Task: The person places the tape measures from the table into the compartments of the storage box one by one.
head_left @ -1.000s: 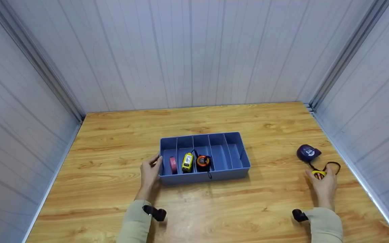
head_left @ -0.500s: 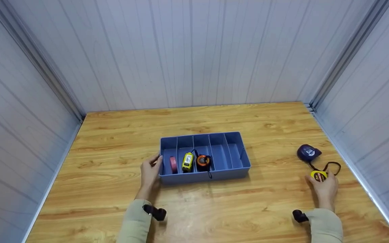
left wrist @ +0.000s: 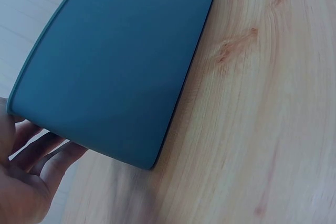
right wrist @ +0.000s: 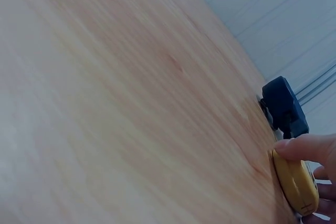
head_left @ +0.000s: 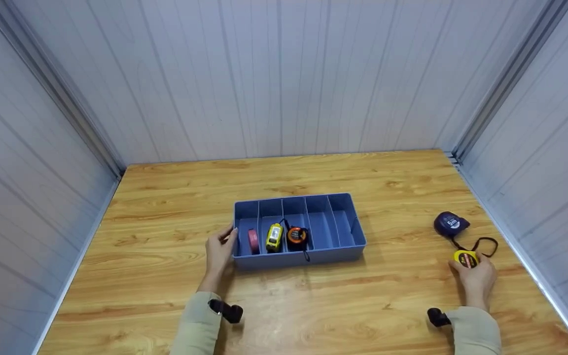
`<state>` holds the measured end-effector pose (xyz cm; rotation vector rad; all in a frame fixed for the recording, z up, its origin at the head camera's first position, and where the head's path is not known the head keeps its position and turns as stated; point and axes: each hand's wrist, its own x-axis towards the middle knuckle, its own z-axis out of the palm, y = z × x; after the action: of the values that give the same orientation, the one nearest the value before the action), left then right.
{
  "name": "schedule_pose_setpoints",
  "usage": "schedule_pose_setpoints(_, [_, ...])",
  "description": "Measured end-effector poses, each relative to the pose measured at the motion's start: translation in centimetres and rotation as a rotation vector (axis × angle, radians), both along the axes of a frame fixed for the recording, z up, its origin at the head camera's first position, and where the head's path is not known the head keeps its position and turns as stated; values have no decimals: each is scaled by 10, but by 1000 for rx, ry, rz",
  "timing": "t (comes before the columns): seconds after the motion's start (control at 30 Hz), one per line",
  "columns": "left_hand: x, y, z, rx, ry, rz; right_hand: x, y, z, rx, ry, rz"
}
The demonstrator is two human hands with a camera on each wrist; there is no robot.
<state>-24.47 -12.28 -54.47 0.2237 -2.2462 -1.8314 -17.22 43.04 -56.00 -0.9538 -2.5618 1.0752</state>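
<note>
Sleeve [head_left: 196, 325] and left hand [head_left: 219, 252] leftmost, clamped on left end of blue five-compartment tray [head_left: 299, 259], fingers along outside per left wrist view. Grip strength: cannot tell. First compartment: pink item [head_left: 253, 241], on edge, type unclear. Second: labelled yellow tape measure [head_left: 274, 237]. Third: orange-and-black tape measure [head_left: 296, 236], cord [head_left: 306, 256] draped over front rim. Risk here: tray skidding or tipping, from uneven push or pull at just one end; cord catching, from anything brushing past rim.

Hands well apart, wooden tabletop [head_left: 387, 305] between. Farther right: navy tape measure [head_left: 446, 224], marked 5m, on tabletop. Nearer: round-faced yellow tape measure [head_left: 465, 259], pinched by thumb and fingers of right hand [head_left: 479, 281], low over wood; contact or slight gap, cannot tell. Black strap loop [head_left: 487, 238] just beside, owner unclear. Main worry: strap snagging on fingers or dragging navy one along, because of slack lying so near. Also possible: case slipping loose, from pinch on rounded edge.
</note>
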Motion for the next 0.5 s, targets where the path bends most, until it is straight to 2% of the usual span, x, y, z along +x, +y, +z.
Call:
schedule_pose_setpoints(0.13, [1, 0, -1, 17, -12, -4, 1, 1, 0, -25, -11, -12])
schedule_pose_setpoints(0.3, [0, 0, -2, -13, 12, -7, 3, 2, 1, -47, -13, -33])
schedule_pose_setpoints(0.5, [-1, -1, -3, 19, 24, -3, 4, 1, 6, -36, 9, -37])
